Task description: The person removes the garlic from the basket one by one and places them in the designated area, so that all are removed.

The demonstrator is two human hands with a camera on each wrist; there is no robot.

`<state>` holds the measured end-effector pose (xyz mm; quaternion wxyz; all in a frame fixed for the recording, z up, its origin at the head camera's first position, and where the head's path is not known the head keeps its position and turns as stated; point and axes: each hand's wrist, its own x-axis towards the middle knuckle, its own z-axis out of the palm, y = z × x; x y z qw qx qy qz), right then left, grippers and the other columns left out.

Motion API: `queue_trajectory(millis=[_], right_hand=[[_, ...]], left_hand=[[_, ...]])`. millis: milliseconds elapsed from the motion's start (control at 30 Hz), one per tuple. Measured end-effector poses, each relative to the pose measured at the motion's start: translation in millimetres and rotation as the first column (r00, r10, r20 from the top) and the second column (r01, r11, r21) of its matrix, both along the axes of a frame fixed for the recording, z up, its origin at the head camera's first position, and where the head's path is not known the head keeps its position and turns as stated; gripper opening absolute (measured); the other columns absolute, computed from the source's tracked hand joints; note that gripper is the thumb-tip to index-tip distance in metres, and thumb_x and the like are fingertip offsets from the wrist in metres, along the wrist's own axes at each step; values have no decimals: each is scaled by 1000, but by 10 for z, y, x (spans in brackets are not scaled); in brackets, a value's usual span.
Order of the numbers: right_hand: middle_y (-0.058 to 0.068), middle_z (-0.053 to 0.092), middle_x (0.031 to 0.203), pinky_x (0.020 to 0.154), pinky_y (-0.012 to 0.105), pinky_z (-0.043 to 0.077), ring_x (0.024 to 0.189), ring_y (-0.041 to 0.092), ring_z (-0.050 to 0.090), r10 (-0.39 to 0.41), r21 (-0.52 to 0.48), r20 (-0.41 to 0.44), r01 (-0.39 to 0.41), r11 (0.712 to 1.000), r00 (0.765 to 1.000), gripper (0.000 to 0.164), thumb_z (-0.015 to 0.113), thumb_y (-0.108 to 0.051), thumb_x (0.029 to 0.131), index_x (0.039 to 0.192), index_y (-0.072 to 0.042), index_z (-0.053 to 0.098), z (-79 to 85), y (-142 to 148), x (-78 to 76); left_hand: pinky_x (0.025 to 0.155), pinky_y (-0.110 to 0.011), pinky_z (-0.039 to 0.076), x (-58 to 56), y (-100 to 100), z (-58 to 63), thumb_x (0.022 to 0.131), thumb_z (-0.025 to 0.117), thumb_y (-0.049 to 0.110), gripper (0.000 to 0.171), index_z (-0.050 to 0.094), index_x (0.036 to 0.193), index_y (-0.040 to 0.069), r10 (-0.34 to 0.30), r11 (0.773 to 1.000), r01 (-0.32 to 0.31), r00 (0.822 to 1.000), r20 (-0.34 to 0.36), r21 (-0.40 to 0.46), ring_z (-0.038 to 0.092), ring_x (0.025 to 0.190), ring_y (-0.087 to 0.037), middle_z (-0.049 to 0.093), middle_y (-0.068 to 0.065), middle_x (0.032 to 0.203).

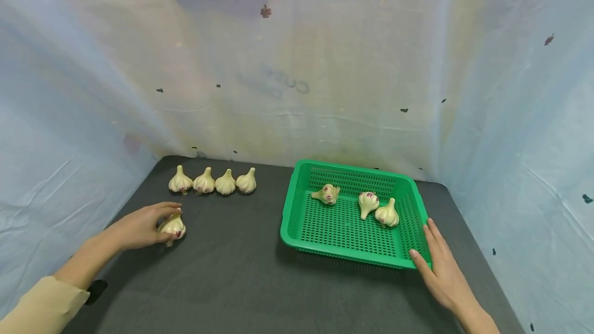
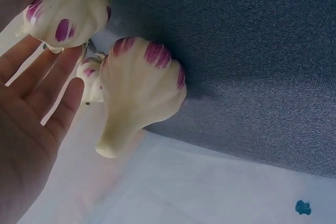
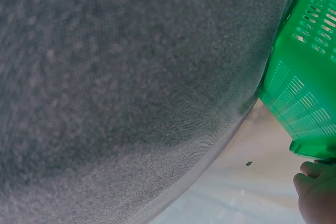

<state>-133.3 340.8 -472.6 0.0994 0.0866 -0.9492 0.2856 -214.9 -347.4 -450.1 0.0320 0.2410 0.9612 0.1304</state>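
At the left of the table my left hand [image 1: 139, 226] holds a garlic bulb [image 1: 171, 227], thumb on the near side and fingers on the far side. In the left wrist view this pale bulb [image 2: 71, 11] with purple streaks lies against the fingers [image 2: 58, 82], and another garlic bulb [image 2: 139, 80] stands beside them. Behind the hand, several garlic bulbs [image 1: 202, 181] form a row, stems up. My right hand [image 1: 441, 269] rests on the near right corner of a green basket [image 1: 352, 259], fingers along its side and thumb at the rim. Three garlic bulbs [image 1: 387, 214] are in the basket.
A dark cloth covers the table [image 1: 223, 272]. Pale plastic sheeting [image 1: 297, 66] with small dark patches hangs behind it and on both sides. The row of bulbs lies near the table's back edge, left of the basket.
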Motion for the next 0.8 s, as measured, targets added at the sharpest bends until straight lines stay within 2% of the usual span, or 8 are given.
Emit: queue_trajectory(millis=[100,267,333,400,500,633,800], right_hand=[[17,2,174,103,81,25,153,55,12,-1,0,0,1,1000,1000,74,52,-31,110,165,3,16,0,0,3],[16,2,174,104,81,24,153,54,12,-1,-4,0,1,1000,1000,74,53,-30,110,165,2,16,6,-2,11],[16,2,174,104,81,25,153,55,12,-2,-4,1,2,1000,1000,74,53,-30,110,165,2,16,9,-3,13],[16,2,174,104,81,25,153,55,12,-3,-2,3,3,1000,1000,74,53,-30,110,165,2,16,11,-5,13],[16,2,174,103,81,25,153,55,12,-3,-4,6,3,1000,1000,74,52,-30,110,165,2,15,13,-6,14],[16,2,174,103,82,25,153,55,12,-3,-3,4,3,1000,1000,74,53,-30,110,165,2,15,16,-5,11],[16,2,174,103,82,25,153,55,13,-1,-1,3,1,1000,1000,74,52,-29,110,165,2,15,14,-3,11]], left_hand=[[81,-51,56,4,-3,-3,88,85,34,63,65,136,-1,9,1000,-9,1000,7,0,65,115,-40,53,-27,147],[71,-40,50,14,1,-1,88,84,32,58,67,135,2,31,1000,-31,999,10,-6,67,97,-21,52,-27,149],[74,-43,52,24,0,-1,89,84,33,56,68,134,3,37,999,-37,999,8,1,67,99,-23,51,-27,149],[79,-50,56,35,-2,-4,91,82,38,56,69,132,3,38,999,-39,999,4,13,68,106,-32,52,-27,148],[88,-60,54,39,4,-19,94,78,43,56,69,132,2,47,998,-47,999,11,45,63,119,-44,53,-26,146],[92,-62,53,39,8,-50,95,77,40,56,67,133,0,60,995,-62,998,29,84,61,122,-45,54,-25,146],[92,-63,53,67,-8,-75,90,83,33,68,58,143,-1,73,991,-76,997,39,110,59,123,-47,52,-27,145]])
